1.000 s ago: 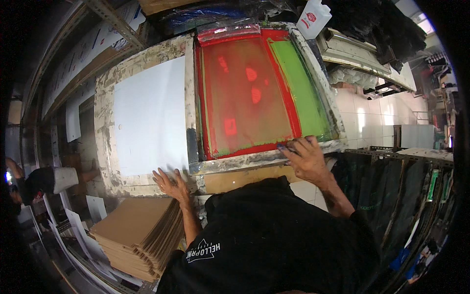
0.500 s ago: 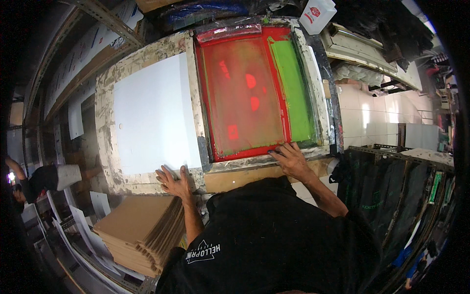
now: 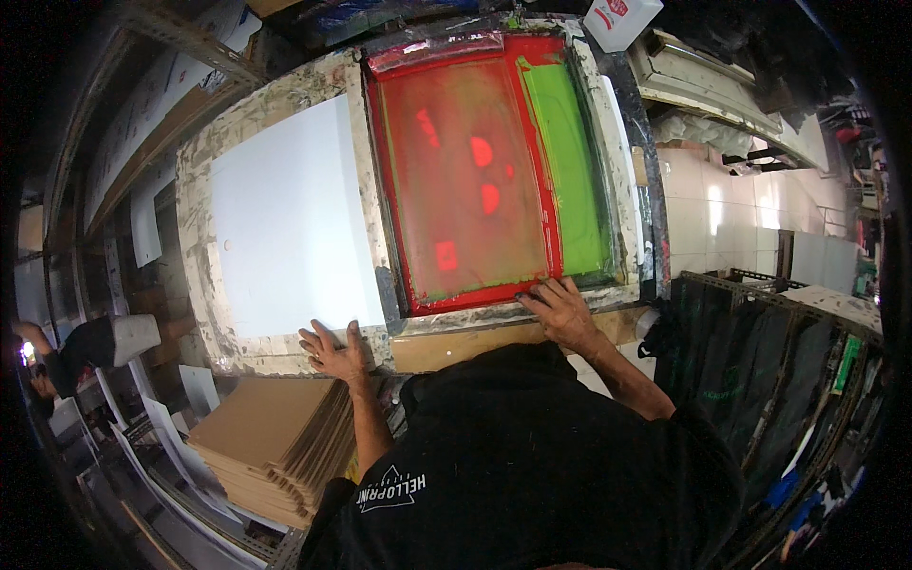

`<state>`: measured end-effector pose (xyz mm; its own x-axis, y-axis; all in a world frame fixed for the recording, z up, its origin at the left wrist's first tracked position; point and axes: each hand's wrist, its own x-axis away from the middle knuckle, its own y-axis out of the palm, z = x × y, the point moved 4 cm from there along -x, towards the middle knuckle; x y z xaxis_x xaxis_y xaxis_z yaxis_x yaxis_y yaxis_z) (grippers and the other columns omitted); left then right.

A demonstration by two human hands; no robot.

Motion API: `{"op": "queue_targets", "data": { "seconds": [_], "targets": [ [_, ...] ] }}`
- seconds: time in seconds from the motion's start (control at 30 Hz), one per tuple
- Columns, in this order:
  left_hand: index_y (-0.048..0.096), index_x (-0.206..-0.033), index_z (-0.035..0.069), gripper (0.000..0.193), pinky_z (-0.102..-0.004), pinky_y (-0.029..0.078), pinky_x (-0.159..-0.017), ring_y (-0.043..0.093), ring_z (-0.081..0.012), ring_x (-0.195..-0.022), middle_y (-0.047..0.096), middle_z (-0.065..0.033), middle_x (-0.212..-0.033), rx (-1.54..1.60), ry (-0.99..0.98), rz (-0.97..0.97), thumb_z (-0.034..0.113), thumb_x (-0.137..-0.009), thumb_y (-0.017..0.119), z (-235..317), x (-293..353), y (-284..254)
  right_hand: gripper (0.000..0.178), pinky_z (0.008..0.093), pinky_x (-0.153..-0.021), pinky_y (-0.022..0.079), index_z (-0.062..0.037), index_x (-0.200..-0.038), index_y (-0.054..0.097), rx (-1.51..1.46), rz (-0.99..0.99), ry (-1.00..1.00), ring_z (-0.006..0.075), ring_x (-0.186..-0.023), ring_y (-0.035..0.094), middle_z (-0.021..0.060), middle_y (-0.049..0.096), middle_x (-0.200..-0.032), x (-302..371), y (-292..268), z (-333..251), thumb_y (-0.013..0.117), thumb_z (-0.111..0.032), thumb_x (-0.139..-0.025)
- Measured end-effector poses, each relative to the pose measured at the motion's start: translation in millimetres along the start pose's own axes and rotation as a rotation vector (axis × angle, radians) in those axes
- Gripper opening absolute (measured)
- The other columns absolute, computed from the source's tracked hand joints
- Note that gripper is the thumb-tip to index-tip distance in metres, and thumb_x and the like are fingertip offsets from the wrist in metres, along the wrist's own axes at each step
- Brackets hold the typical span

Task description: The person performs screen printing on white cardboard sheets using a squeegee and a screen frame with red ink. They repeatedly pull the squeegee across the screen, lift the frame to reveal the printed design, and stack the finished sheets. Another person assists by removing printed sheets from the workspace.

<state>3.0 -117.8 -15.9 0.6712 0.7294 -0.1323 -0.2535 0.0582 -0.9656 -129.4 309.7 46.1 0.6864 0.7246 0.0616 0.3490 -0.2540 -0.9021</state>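
Observation:
A screen-printing frame (image 3: 494, 321) lies flat on the bench, its mesh (image 3: 456, 190) stained red with a few brighter red shapes. Green ink or coating (image 3: 577, 180) covers a strip along the right of the mesh. My right hand (image 3: 565, 318) grips the near rail of this frame, fingers bent over its edge. To the left, a white sheet (image 3: 294, 218) rests on the paint-stained board (image 3: 198, 228). My left hand (image 3: 334, 353) lies with fingers spread at the sheet's near edge, holding nothing.
A stack of brown cardboard (image 3: 266, 427) stands below my left forearm. A white plastic container (image 3: 619, 21) sits at the far right corner of the frame. Dark racks (image 3: 741, 351) stand at right, metal shelving (image 3: 204, 43) at left. Another person (image 3: 100, 347) is at far left.
The view has shifted slightly, moving the bench a little up and left. Both hands stay in place on the board and frame.

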Motion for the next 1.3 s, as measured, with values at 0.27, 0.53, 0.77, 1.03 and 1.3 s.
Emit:
{"op": "queue_targets", "data": {
  "seconds": [0.27, 0.53, 0.77, 1.03, 1.3],
  "targets": [
    [0.040, -0.148, 0.012, 0.092, -0.0622, 0.007, -0.113, 0.016, -0.0428, -0.146, 0.024, -0.0213, -0.157, 0.056, -0.029, -0.041, 0.071, -0.080, 0.059, 7.7, 1.3, -5.4, 0.066, 0.0458, -0.096, 0.039, -0.0121, -0.122, 0.063, -0.028, 0.020, 0.018, 0.0284, -0.115, 0.051, 0.0086, 0.057, -0.114, -0.1, 4.3, 1.0, 0.084, -0.024, -0.060],
    [0.040, -0.148, 0.011, 0.090, -0.0620, 0.004, -0.113, 0.013, -0.0415, -0.147, 0.022, -0.0209, -0.158, 0.089, -0.054, -0.079, 0.068, -0.081, 0.060, 16.7, 0.8, -11.7, 0.054, 0.0416, -0.086, 0.042, -0.0098, -0.115, 0.067, -0.091, 0.118, 0.023, 0.0264, -0.104, 0.057, 0.0094, 0.061, -0.108, -5.4, -6.7, -2.0, 0.071, 0.000, -0.062],
    [0.040, -0.148, 0.012, 0.091, -0.0617, 0.004, -0.114, 0.011, -0.0403, -0.147, 0.021, -0.0197, -0.159, 0.109, -0.056, -0.092, 0.069, -0.080, 0.062, 12.0, 1.5, -11.2, 0.056, 0.0430, -0.090, 0.042, -0.0111, -0.116, 0.066, -0.080, 0.076, 0.035, 0.0274, -0.107, 0.055, 0.0095, 0.061, -0.111, -4.1, -3.2, -0.4, 0.075, -0.008, -0.062],
    [0.039, -0.149, 0.016, 0.090, -0.0607, 0.009, -0.113, 0.016, -0.0390, -0.147, 0.023, -0.0161, -0.159, 0.072, -0.029, -0.069, 0.066, -0.079, 0.065, 0.4, 0.6, -4.8, 0.055, 0.0459, -0.094, 0.041, -0.0126, -0.120, 0.065, -0.034, 0.019, 0.034, 0.0285, -0.112, 0.054, 0.0098, 0.060, -0.115, -0.4, 8.2, 3.5, 0.076, -0.018, -0.066],
    [0.040, -0.148, 0.013, 0.088, -0.0636, 0.007, -0.112, 0.014, -0.0419, -0.146, 0.021, -0.0190, -0.159, 0.085, -0.030, -0.075, 0.065, -0.080, 0.064, 5.4, 0.6, -7.3, 0.060, 0.0461, -0.094, 0.041, -0.0126, -0.119, 0.066, -0.064, 0.019, 0.047, 0.0288, -0.111, 0.054, 0.0103, 0.060, -0.114, -1.2, 6.4, 3.2, 0.081, -0.024, -0.062]
  ]
}}
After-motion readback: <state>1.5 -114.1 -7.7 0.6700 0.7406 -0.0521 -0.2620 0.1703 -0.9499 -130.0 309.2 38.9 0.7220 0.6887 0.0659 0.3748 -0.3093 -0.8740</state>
